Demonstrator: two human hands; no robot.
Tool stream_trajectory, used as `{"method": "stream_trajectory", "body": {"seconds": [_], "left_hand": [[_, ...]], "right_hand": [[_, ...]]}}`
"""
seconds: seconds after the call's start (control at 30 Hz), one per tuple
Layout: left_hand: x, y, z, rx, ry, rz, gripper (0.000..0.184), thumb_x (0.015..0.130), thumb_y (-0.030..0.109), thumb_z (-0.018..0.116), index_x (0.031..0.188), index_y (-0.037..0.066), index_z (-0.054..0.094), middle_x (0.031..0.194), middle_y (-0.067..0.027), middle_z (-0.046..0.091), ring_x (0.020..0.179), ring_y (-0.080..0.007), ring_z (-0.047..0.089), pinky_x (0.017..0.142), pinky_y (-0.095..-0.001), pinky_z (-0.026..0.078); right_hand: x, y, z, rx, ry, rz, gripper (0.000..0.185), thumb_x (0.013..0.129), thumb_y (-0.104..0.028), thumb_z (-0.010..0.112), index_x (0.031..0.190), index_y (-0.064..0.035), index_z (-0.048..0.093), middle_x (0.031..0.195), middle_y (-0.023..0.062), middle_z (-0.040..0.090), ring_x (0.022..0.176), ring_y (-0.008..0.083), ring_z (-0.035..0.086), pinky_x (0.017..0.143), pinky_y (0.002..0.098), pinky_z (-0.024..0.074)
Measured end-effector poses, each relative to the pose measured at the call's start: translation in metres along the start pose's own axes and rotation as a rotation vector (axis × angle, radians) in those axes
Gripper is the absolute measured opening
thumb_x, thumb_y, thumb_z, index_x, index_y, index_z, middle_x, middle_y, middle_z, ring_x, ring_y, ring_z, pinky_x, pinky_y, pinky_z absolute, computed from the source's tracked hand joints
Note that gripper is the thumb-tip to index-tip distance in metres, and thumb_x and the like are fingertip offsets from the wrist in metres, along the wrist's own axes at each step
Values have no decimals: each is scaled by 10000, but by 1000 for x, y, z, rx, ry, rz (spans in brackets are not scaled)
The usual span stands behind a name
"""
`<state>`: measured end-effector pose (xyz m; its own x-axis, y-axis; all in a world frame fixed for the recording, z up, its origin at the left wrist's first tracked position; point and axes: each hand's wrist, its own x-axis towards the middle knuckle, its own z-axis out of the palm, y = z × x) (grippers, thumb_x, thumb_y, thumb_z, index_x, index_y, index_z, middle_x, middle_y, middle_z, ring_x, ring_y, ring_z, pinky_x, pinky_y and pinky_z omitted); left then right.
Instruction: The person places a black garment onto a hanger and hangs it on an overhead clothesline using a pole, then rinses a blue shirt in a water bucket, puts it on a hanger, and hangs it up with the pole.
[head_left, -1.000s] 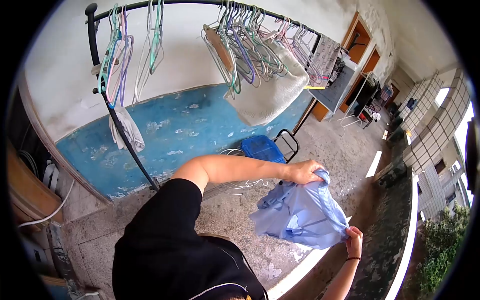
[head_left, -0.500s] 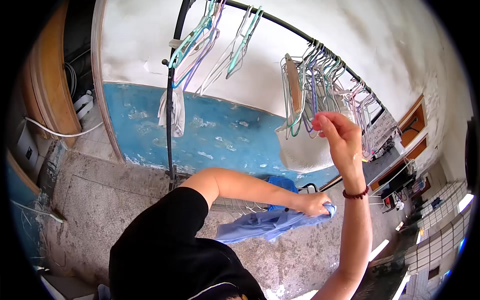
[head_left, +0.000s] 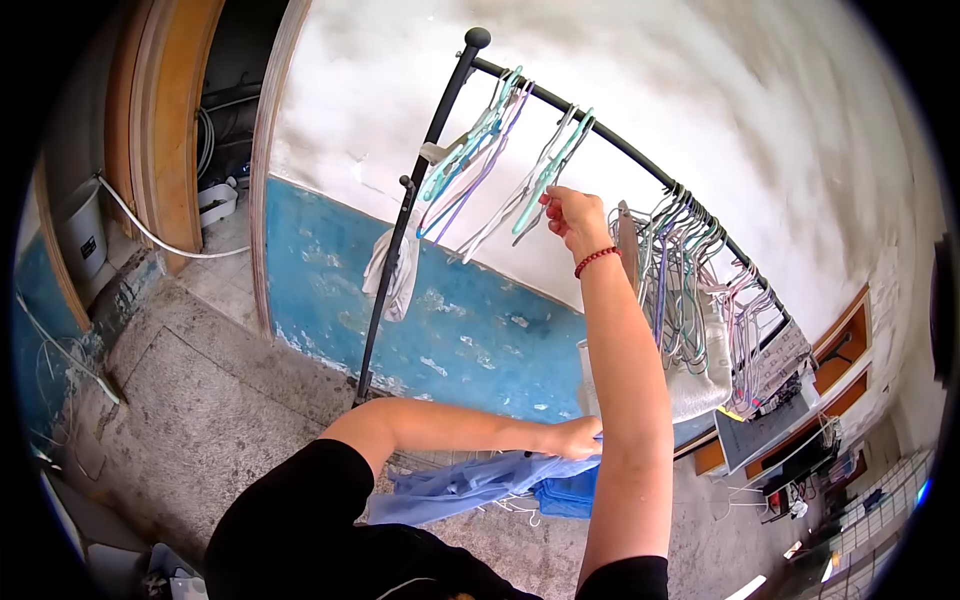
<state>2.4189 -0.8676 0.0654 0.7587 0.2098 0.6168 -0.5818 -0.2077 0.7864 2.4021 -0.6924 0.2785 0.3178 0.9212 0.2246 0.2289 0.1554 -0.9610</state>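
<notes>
Lower than the rack (head_left: 444, 118)'s bar, the left hand (head_left: 572, 438) grips a blue shirt (head_left: 465, 485). The right hand (head_left: 575, 215), narrowed, meets a green hanger (head_left: 545, 182) on the rack; whether gripping, I cannot tell.

Garment (head_left: 455, 488): light blue. Container (head_left: 568, 497): stronger, deeper blue. Hanger (head_left: 548, 178): mint green. Second hanger (head_left: 505, 140): purple. Rack (head_left: 437, 125): black. Cloth on rack upright (head_left: 402, 288): off-white. Bracelet (head_left: 597, 258): dark red, beaded. Sleeve (head_left: 290, 495): black. Upper wall (head_left: 720, 120): white, smudged grey. Lower wall (head_left: 500, 365): blue, flecked with pale patches. Floor (head_left: 225, 385): mottled grey-brown. Door frame (head_left: 190, 100): orange-brown. Grille (head_left: 875, 515): pale, in a grid pattern.
</notes>
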Motion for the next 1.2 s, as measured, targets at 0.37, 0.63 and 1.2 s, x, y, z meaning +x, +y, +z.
{"method": "stream_trajectory", "body": {"seconds": [0.37,0.63,1.2], "left_hand": [[13,-55,-2,67,-36,-133,203,722,79,550,870,-60,566,626,-95,559,550,-112,488,507,-292,398],[15,0,-4,-78,-122,-15,383,772,57,524,1144,-3,452,1180,-137,476,1117,-182,411,916,-285,329],[38,-23,-16,156,-222,-260,325,770,48,516,1083,-33,481,1015,-138,555,948,-132,493,794,-259,397]], "right_hand": [[-6,-3,-26,-110,38,-117,237,800,-155,460,723,45,559,601,54,516,453,116,461,396,230,360],[28,20,-20,-11,-20,-21,251,785,-171,504,858,60,570,734,115,602,606,176,572,492,267,443],[-13,19,-94,-1532,788,-644,169,725,-127,544,825,10,544,876,137,489,834,277,491,714,370,417]]}}
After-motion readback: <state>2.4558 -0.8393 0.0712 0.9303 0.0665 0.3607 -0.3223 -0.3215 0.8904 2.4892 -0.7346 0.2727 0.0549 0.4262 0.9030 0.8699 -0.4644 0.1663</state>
